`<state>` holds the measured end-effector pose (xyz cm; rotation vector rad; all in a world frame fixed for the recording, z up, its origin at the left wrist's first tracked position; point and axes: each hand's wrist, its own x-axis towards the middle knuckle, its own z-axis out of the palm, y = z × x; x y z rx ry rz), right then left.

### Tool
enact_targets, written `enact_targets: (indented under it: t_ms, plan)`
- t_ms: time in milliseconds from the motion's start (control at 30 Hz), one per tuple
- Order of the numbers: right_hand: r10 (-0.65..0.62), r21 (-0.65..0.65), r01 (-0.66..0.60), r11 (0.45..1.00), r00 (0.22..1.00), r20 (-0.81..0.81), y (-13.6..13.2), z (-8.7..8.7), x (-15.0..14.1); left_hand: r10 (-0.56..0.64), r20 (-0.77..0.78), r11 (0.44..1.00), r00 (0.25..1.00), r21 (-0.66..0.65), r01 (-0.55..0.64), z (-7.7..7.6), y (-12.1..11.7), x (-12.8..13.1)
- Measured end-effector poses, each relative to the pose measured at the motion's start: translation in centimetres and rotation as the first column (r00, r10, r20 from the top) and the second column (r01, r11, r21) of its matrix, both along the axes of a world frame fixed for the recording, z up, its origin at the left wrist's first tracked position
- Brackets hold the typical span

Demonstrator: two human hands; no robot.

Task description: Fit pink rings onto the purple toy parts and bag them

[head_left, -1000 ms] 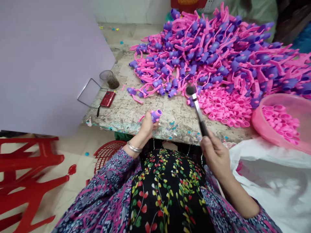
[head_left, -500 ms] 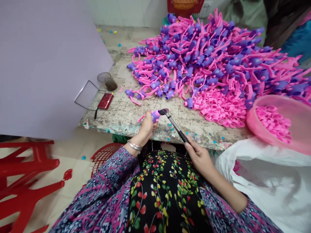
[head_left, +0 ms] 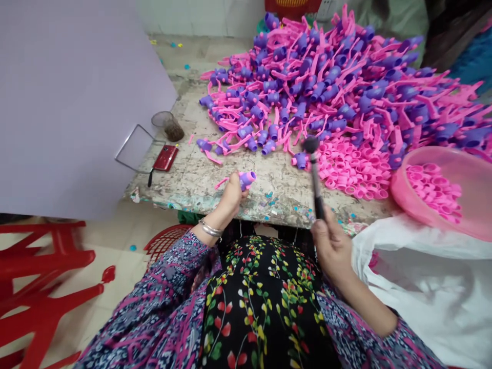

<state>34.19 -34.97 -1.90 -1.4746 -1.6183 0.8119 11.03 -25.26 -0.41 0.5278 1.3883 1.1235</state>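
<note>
My left hand (head_left: 232,196) is closed around a purple and pink plastic part (head_left: 246,179) above the table's front edge. The part's pink ring end points up and right; a thin pink arm sticks out on the other side, and my fingers hide the rest. In my right hand (head_left: 333,246) is a small hammer (head_left: 315,179), gripped by its black handle with the dark head raised, slightly blurred, apart from the part. Beyond the hammer lies a heap of small pink rings (head_left: 351,169), with one purple part (head_left: 299,160) at its left.
A large pile of purple and pink parts (head_left: 307,87) covers the back of the worn table (head_left: 184,179). At right stand a pink bowl (head_left: 471,189) of rings and a white sack (head_left: 442,302). Leftward are a glass (head_left: 168,126), a red box-like object (head_left: 165,157) and red stools (head_left: 46,266).
My right hand has lifted the hammer off the part's pink end and moved it right and upward. The left hand keeps its hold in nearly the same place.
</note>
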Motion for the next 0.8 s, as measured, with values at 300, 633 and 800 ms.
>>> enact_targets:
  t_ms: [300,633,800]
  plan:
    - [0.007,-0.085,0.019,0.996,0.956,0.293,4.0,-2.0,0.9,-0.119,0.121,0.993,0.986,0.009,0.119,0.3,-1.1,0.0]
    - [0.012,0.078,-0.136,0.988,0.564,0.826,6.4,-3.0,-0.4,-0.391,0.384,0.919,0.836,0.122,0.374,-0.1,-4.0,1.3]
    - [-0.018,0.137,-0.136,0.981,0.643,0.766,5.5,-2.3,-0.2,-0.381,0.259,0.923,0.888,0.166,0.347,0.0,-4.8,2.2]
